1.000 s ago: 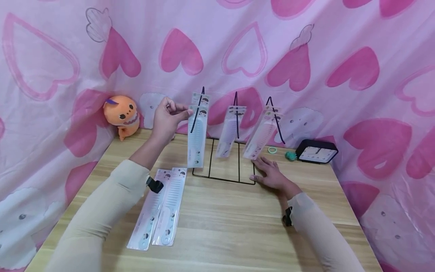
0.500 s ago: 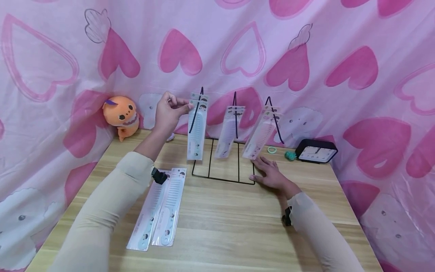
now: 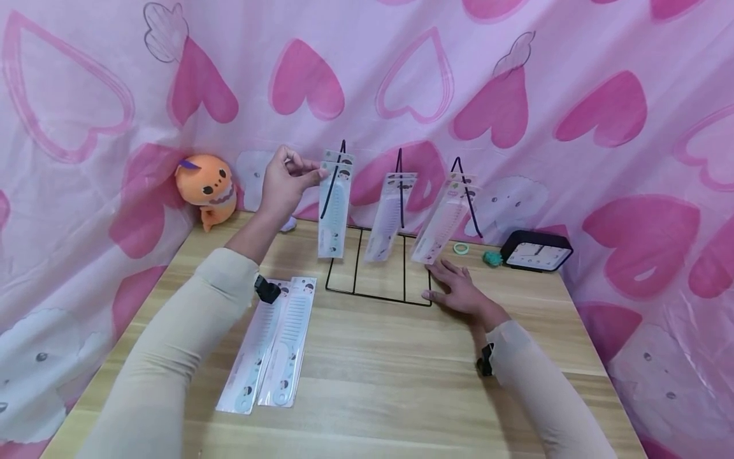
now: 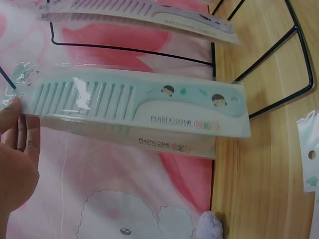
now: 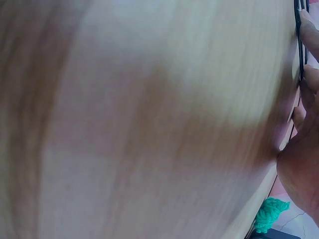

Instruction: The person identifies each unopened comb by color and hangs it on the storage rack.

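My left hand (image 3: 283, 185) pinches the top corner of a packaged light-green plastic comb (image 3: 334, 220), which hangs at the left hook of a black wire rack (image 3: 404, 280). Just behind it hangs another comb pack (image 4: 174, 146), mostly covered. In the left wrist view the front pack's teeth and handle show clearly. My right hand (image 3: 459, 290) rests at the right side of the rack's base, fingers extended. Purple comb packs (image 3: 391, 220) hang from the middle hook and pink ones (image 3: 441, 223) from the right hook.
Two more comb packs (image 3: 287, 344) lie side by side on the wooden table, near my left forearm. An orange plush toy (image 3: 208, 191) sits at the back left. At the back right are a black clock (image 3: 537, 252), a green lump (image 3: 492, 258) and a pale ring (image 3: 460, 248).
My left hand has moved the front green comb pack up and back along the left hook, closer to the pack behind. The right hand has stayed on the rack's base.
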A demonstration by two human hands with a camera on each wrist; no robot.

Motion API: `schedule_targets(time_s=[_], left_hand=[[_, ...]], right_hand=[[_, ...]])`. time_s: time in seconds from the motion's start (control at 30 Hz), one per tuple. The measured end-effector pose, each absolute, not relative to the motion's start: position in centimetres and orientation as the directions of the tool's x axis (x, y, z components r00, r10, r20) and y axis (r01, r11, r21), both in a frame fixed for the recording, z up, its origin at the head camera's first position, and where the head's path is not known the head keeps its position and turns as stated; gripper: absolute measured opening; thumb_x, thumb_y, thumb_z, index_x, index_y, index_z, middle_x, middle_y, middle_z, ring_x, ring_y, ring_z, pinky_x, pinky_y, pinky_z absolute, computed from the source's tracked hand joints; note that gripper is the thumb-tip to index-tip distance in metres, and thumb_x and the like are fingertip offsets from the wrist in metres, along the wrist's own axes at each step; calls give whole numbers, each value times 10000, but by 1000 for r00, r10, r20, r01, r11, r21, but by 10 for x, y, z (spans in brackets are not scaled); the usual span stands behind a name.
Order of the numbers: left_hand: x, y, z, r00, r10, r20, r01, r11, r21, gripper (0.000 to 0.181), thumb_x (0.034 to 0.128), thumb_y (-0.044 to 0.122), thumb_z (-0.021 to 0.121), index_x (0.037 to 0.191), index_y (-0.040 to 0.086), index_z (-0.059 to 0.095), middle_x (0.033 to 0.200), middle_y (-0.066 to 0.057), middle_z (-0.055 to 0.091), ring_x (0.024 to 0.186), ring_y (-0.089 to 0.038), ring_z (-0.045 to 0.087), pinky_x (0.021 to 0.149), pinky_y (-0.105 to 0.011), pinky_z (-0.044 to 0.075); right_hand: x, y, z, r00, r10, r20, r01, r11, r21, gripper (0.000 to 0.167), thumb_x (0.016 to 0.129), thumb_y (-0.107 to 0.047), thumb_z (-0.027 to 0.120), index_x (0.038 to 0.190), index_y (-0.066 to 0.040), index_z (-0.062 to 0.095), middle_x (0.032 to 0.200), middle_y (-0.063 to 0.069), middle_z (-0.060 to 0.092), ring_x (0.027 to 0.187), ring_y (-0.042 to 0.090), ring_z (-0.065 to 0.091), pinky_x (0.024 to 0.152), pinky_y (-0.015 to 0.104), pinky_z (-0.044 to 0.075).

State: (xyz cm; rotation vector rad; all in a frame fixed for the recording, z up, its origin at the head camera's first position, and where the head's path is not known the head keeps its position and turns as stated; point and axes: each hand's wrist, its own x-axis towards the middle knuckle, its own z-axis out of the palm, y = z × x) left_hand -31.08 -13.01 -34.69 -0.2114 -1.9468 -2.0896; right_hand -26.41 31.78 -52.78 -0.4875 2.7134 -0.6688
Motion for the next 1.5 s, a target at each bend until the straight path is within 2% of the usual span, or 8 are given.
schedule_targets(time_s=[0.23, 0.5, 0.67, 0.83, 0.93, 1.07, 1.3, 1.5], left_hand=[[-307, -144, -353, -971, -46, 233, 232, 29, 972, 343, 978, 120, 854, 1056, 168, 523, 1163, -26, 857, 1115, -110, 797, 998, -265, 646], [-290, -183, -387, -993, 31, 112, 116, 268, 957, 286, 1020, 87, 806, 1172, 115, 566, 1252, -94, 833, 1136, -159, 785, 874, -154, 614], [-278, -208, -413, -997, 75, 11, 47, 493, 869, 271, 1015, 175, 833, 1221, 83, 683, 1268, -127, 806, 1096, -173, 769, 893, -223, 650], [-264, -226, -442, -989, 149, 1, 103, 676, 730, 190, 1017, 96, 812, 1185, 45, 741, 1190, -173, 802, 1125, -315, 765, 1017, -458, 650], [-253, -232, -458, -980, 201, -9, 146, 739, 658, 172, 1006, 67, 809, 1163, 30, 750, 1139, -170, 801, 1092, -324, 759, 1011, -520, 638], [-241, -235, -469, -964, 262, -42, 183, 771, 609, 229, 971, 91, 853, 1163, 37, 741, 1111, -133, 794, 1072, -289, 752, 991, -519, 642], [-230, -230, -475, -939, 304, -158, 181, 831, 526, 461, 901, 157, 941, 1291, 83, 706, 1211, -95, 762, 1083, -254, 681, 1035, -504, 622], [-227, -227, -480, -933, 325, -154, 220, 855, 471, 467, 875, 158, 965, 1245, 106, 685, 1143, -67, 749, 992, -228, 636, 942, -432, 613]], right_hand=[[-267, 318, -528, -897, -393, -202, -256, 834, -489, 917, 1042, -618, 690, 1770, -242, 280, 1869, 101, 191, 1748, 415, 29, 1362, 738, -96], [-267, 319, -526, -895, -393, -209, -253, 835, -488, 935, 1040, -645, 675, 1775, -239, 264, 1871, 120, 168, 1742, 439, 7, 1348, 752, -115], [-267, 320, -526, -896, -394, -206, -258, 837, -482, 942, 1038, -642, 680, 1774, -224, 267, 1868, 138, 170, 1741, 444, 12, 1346, 758, -107], [-267, 321, -525, -898, -393, -199, -259, 837, -483, 936, 1038, -625, 691, 1773, -222, 274, 1867, 133, 182, 1742, 437, 17, 1348, 755, -106], [-269, 322, -526, -898, -393, -200, -261, 839, -478, 938, 1037, -639, 684, 1773, -226, 274, 1868, 138, 177, 1741, 440, 16, 1347, 757, -107], [-270, 321, -528, -898, -394, -198, -264, 840, -475, 939, 1038, -648, 676, 1774, -227, 271, 1867, 150, 171, 1741, 443, 18, 1348, 755, -108], [-267, 319, -526, -899, -386, -206, -247, 836, -489, 938, 1037, -656, 672, 1775, -245, 264, 1872, 150, 152, 1743, 436, 6, 1356, 734, -126], [-264, 317, -528, -899, -384, -209, -244, 838, -489, 932, 1041, -662, 663, 1776, -257, 258, 1871, 167, 139, 1740, 447, 8, 1359, 726, -127]])
